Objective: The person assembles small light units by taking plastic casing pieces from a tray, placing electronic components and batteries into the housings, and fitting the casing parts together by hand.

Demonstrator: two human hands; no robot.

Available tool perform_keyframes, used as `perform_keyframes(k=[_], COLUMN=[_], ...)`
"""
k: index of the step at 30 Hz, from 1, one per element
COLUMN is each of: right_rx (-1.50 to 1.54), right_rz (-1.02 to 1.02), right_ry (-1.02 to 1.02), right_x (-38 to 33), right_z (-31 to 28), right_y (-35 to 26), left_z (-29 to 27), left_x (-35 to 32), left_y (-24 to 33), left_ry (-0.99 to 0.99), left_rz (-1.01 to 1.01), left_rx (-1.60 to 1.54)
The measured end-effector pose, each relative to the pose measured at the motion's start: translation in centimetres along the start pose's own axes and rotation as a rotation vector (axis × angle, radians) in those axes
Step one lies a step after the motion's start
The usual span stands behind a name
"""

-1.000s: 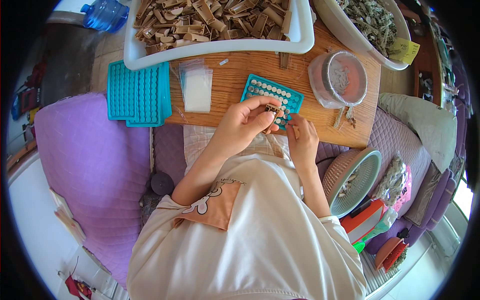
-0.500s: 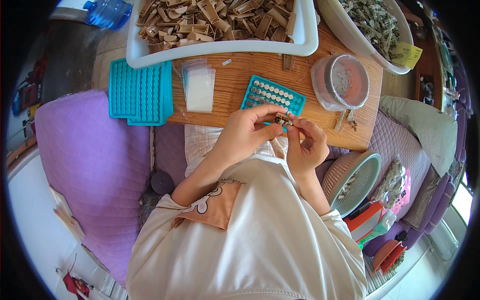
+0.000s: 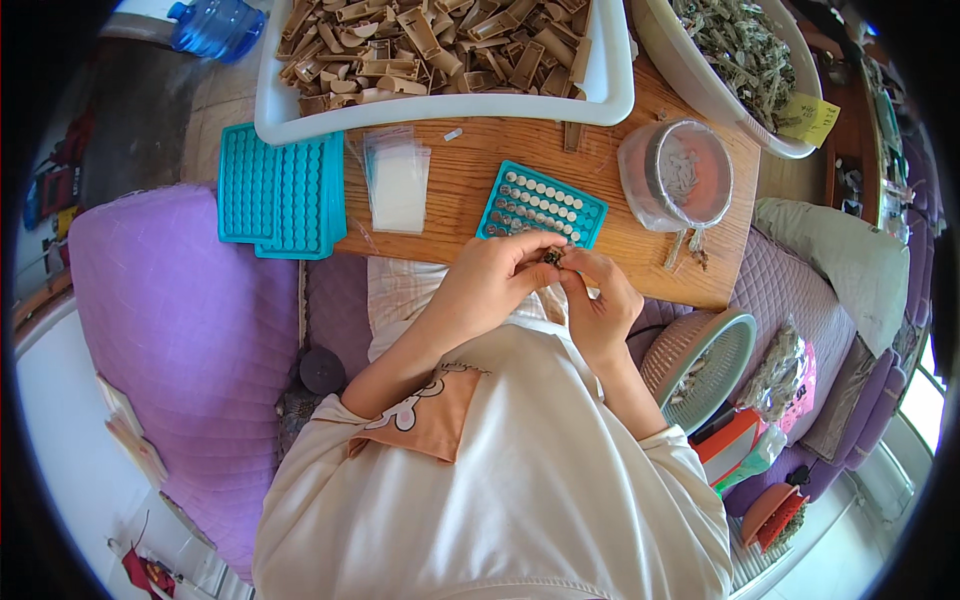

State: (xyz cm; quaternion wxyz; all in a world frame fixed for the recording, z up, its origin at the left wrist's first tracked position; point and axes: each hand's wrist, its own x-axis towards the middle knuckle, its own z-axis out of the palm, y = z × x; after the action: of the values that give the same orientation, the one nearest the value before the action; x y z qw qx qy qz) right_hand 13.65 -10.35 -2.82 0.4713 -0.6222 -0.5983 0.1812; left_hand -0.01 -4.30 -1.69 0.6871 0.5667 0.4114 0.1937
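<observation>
Between the fingertips of both hands is a small dark part with brownish, shiny bits (image 3: 553,257); its exact kind is too small to make out. My left hand (image 3: 497,275) pinches it from the left, and my right hand (image 3: 603,298) closes thumb and forefinger on its right side. Just beyond the fingers lies a teal tray (image 3: 598,215) with rows of small round white and silver pieces, its near edge partly covered by the hands. Clear plastic bags (image 3: 398,190) lie on the wooden table to the left.
Stacked teal trays (image 3: 240,190) sit at the table's left. A white bin (image 3: 440,112) of brown plastic shells stands behind. On the right are a bag-lined tub (image 3: 727,170) of small pale parts, a basin (image 3: 690,60) of wrapped parts and a green-grey basket (image 3: 745,350) beside my arm.
Both hands have drawn slightly down toward me with the small part. It has turned, and my right fingers have closed in nearer to the left ones.
</observation>
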Motion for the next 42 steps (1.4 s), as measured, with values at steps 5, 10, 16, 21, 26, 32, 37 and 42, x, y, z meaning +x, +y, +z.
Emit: perform_keyframes(k=[5,10,16,21,26,32,37,42], right_rx=[-0.004,0.094,0.288,0.176,-0.169,0.015,0.21,0.61], right_rz=[0.084,0.384,-0.115,-0.229,-0.495,-0.239,0.149,0.389], right_ry=[-0.301,-0.683,-1.062,-0.578,-0.365,-0.253,-0.225,-0.192], right_x=[1.1,5.2,11.4,16.4,17.9,18.1,16.8,12.9], right_z=[-1.1,-2.6,-1.4,4.4,9.8,10.0,5.7,1.8], right_y=[-0.1,-0.9,-0.7,-2.6,-2.4,-2.7,-2.5,-3.4], left_z=[-0.6,-0.6,-1.6,-3.9,-4.4,-5.3,-5.5,-4.5], left_x=[-0.1,-0.1,-0.6,-0.3,-1.1,-1.1,-0.5,0.9], left_y=[0.6,-0.2,-0.9,-3.3,-1.4,-1.2,-0.8,1.1], left_ry=[-0.052,-0.173,-0.359,-0.116,0.088,0.158,0.228,0.323], left_rz=[-0.065,0.072,-0.067,-0.074,-0.091,-0.029,0.081,0.184], left_rx=[0.075,0.243,-0.322,-0.576,-0.607,-0.682,-0.934,-0.918])
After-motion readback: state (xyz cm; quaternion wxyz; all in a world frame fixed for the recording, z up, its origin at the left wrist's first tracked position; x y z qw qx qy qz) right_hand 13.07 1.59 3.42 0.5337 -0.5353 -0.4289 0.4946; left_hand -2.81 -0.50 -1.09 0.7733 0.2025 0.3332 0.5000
